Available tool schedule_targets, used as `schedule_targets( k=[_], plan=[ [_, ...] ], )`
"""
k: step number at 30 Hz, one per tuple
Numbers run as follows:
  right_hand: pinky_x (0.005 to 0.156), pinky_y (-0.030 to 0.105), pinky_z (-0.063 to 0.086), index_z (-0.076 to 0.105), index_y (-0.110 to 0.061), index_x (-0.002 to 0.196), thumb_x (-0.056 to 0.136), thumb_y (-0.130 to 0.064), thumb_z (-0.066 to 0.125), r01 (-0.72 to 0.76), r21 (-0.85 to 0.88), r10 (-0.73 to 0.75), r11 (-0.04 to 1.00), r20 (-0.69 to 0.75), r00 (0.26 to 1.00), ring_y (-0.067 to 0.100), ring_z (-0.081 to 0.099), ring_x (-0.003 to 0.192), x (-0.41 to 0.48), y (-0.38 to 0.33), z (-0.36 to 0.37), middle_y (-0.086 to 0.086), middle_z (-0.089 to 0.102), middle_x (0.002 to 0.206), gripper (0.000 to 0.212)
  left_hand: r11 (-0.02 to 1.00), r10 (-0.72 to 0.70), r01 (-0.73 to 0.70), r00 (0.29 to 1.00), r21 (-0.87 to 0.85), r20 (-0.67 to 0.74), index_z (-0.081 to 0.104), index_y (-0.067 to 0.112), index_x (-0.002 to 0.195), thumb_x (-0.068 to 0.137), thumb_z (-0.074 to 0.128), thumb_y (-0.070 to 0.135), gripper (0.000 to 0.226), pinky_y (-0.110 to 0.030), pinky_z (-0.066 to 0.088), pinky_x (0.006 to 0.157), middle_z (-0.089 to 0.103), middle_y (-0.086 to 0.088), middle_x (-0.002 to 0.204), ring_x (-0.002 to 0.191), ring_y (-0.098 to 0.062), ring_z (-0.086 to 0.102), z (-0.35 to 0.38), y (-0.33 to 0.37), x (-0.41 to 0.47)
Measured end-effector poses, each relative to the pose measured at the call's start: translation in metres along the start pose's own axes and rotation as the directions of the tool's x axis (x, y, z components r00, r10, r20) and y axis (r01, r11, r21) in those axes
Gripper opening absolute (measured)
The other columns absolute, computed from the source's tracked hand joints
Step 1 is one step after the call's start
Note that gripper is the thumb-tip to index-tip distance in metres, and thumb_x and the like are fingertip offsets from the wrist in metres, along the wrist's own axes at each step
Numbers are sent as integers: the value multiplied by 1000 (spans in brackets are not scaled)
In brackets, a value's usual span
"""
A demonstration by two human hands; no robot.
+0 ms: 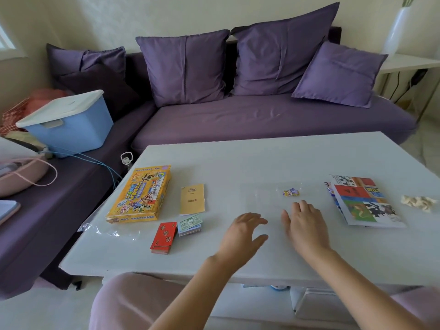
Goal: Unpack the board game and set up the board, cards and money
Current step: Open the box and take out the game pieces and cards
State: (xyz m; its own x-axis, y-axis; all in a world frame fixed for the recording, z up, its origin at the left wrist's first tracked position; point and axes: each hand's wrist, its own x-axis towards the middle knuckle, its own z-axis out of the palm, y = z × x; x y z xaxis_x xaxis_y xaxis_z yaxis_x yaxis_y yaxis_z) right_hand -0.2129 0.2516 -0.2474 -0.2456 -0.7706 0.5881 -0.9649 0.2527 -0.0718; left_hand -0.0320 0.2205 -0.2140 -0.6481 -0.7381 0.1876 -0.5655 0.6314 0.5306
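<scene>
Here we look down from the head camera at a pale table (238,163) set before a purple sofa (262,120) with four purple cushions. A blue storage bin (71,125) with a white lid sits on the sofa's left arm, and a white vase (397,29) stands on a side table at the far right.

On the table's left side lies the yellow game box (140,194), flat. Just to its right is a yellow booklet (192,198). Nearer to us, a red card deck (164,236) and a stack of paper money (190,225) lie side by side. The folded board (364,203) lies at the right, with a crumpled pale scrap (419,203) beyond it.

Our left hand (242,232) and right hand (304,222) are low over the middle of the table, close together, with fingers straight and loosely together, thumbs apart, holding nothing. We cannot tell whether they touch the surface. A small purple-and-yellow piece (291,192) lies just beyond the right fingertips, apart from them. The money and cards lie to the left of the left hand, and the board lies well right of the right hand.
</scene>
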Motion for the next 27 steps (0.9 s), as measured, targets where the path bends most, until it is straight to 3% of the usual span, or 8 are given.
schedule_targets(
  k=[6, 11, 16, 19, 22, 25, 27],
  plan=[
    [51, 34, 37, 46, -10, 55, 87, -19, 34, 42, 128, -27, 991, -110, 994, 30, 47, 49, 8, 8, 11, 8, 44, 52, 35, 1000, 4, -5, 995, -8, -104, 66, 13, 119, 93, 50, 7, 31, -15, 32, 101, 61, -1, 129, 123, -16, 52, 2, -15, 7],
    [46, 30, 42, 52, -10, 48, 89, -19, 34, 134, 80, -124, 988, -117, 985, 29, 51, 41, 16, 17, 16, 8, 50, 43, 46, 992, 112, -96, 967, 81, -228, 74, 12, 105, 81, 58, 1, 31, -30, 56, 82, 71, -1, 111, 104, -22, 67, 13, -27, 3],
    [38, 24, 34, 47, -10, 42, 89, -22, 37, 130, 108, -115, 986, -132, 985, 27, 47, 33, 19, 21, 14, 8, 46, 38, 50, 989, 136, -118, 961, 91, -240, 76, 12, 97, 65, 62, -7, 40, -24, 54, 79, 74, 0, 101, 92, -21, 70, 15, -26, 5],
    [38, 21, 25, 43, -9, 42, 89, -26, 38, 58, 186, -31, 981, -149, 988, 29, 42, 28, 27, 19, 16, 11, 42, 36, 51, 990, 116, -92, 964, 110, -238, 76, 12, 95, 61, 57, -8, 44, -27, 57, 71, 74, 0, 99, 90, -22, 71, 13, -25, 11],
    [43, 26, 25, 35, -11, 44, 92, -31, 36, -83, 311, 105, 947, -56, 993, 33, 37, 32, 43, 14, 14, 9, 34, 35, 52, 990, 85, -55, 968, 130, -237, 76, 14, 95, 60, 55, -5, 46, -27, 57, 66, 74, 3, 99, 90, -21, 71, 12, -26, 16],
    [52, 35, 22, 24, -12, 55, 99, -28, 40, -324, 535, 314, 780, 112, 943, 27, 29, 48, 65, 17, 9, 3, 23, 43, 50, 986, 75, -38, 971, 163, -229, 77, 18, 91, 66, 41, 3, 47, -20, 55, 64, 74, 7, 96, 87, -17, 71, 12, -24, 21],
    [52, 36, 23, 34, -9, 53, 99, -29, 43, -435, 621, 398, 652, 207, 894, 24, 30, 52, 72, 26, 6, 6, 28, 47, 51, 984, 74, -34, 970, 174, -231, 77, 19, 90, 66, 41, 4, 46, -18, 54, 64, 74, 8, 94, 86, -15, 71, 12, -22, 23]
  ],
)
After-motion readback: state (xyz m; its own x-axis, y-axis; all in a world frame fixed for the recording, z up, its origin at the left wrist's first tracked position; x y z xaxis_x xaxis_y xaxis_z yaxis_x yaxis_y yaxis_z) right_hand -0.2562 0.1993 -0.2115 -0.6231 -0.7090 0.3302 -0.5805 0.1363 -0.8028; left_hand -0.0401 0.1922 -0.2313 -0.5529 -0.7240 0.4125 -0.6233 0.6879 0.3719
